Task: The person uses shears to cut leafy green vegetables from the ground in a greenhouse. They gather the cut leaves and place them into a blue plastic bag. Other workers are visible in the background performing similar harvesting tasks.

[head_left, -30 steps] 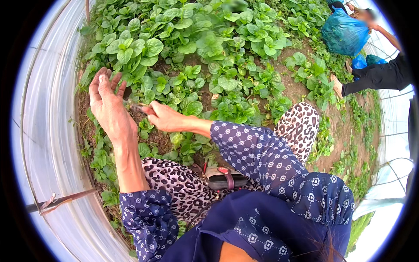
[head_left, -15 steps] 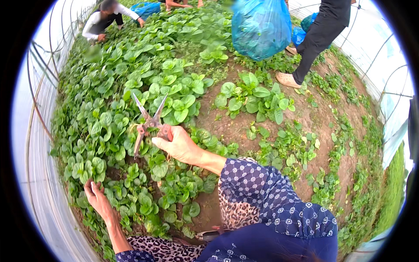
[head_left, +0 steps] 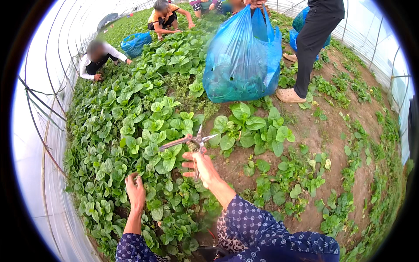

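Observation:
My right hand [head_left: 205, 171] holds a pair of garden snips [head_left: 198, 140] over the plants. Their two pointed blades are spread, and a spring shows between the reddish handles. One handle sticks out to the left while several of my fingers are stretched out below it. Lower and to the left, my left hand [head_left: 135, 192] is among the leaves with its fingers drawn together; whatever they hold, if anything, is hidden. Round green leafy plants [head_left: 163, 150] grow densely around both hands. Just beyond the snips stands a separate leafy clump [head_left: 255, 129] on bare soil.
A person in black trousers [head_left: 310, 54] holds a full blue plastic bag [head_left: 242, 61] ahead of me. Other people crouch at the far left and back, near another blue bag [head_left: 136, 43]. Clear plastic sheeting [head_left: 39, 174] walls the left side. Brown soil [head_left: 325, 135] lies to the right.
My right hand has swung to the right with the snips, which have turned. My left hand has moved right and up. The big blue bag appears lower and further left, and the view has shifted.

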The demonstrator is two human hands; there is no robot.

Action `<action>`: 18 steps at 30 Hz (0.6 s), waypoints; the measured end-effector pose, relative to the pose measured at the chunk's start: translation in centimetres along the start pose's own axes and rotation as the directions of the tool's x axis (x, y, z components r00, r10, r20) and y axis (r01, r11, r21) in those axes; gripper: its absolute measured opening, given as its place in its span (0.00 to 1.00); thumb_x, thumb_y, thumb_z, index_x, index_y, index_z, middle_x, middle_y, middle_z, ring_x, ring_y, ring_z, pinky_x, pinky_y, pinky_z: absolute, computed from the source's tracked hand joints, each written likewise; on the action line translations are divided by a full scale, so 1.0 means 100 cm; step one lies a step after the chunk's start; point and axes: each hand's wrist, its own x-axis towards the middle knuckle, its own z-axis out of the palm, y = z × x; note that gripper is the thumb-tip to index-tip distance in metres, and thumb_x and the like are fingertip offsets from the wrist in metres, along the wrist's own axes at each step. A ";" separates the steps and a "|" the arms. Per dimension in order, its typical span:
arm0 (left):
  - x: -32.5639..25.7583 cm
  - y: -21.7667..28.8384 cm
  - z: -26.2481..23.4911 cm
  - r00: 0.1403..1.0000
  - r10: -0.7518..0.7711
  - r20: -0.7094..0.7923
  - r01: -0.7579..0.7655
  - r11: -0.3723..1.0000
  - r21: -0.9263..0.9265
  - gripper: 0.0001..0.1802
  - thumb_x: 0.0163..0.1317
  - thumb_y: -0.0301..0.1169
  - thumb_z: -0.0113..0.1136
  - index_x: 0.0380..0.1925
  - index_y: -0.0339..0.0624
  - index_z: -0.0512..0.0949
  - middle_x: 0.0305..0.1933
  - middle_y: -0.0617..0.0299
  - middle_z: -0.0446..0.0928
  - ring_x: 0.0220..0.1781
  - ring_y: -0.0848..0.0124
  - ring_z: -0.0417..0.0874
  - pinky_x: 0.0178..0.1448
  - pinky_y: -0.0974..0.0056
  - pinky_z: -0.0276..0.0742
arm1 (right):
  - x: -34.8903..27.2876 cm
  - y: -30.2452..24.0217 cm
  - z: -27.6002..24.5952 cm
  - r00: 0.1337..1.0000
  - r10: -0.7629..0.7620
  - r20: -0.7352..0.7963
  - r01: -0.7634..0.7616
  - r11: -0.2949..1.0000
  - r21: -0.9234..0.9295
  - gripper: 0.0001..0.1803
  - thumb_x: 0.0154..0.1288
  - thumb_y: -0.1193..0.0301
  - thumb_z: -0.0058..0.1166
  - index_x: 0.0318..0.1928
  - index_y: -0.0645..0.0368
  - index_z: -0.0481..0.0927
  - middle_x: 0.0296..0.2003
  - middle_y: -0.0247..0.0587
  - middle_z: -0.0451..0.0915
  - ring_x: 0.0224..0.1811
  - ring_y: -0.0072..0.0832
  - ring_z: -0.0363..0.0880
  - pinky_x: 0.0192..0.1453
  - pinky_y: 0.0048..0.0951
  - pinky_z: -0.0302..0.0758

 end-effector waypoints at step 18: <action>-0.006 -0.002 -0.179 0.976 -0.158 -0.152 0.219 0.768 0.602 0.21 0.69 0.41 0.54 0.50 0.32 0.77 0.49 0.39 0.79 0.48 0.52 0.82 0.56 0.55 0.75 | 0.066 0.003 -0.045 0.979 -0.203 0.021 0.156 0.681 -0.716 0.18 0.63 0.71 0.42 0.51 0.64 0.74 0.32 0.53 0.76 0.37 0.45 0.76 0.47 0.41 0.70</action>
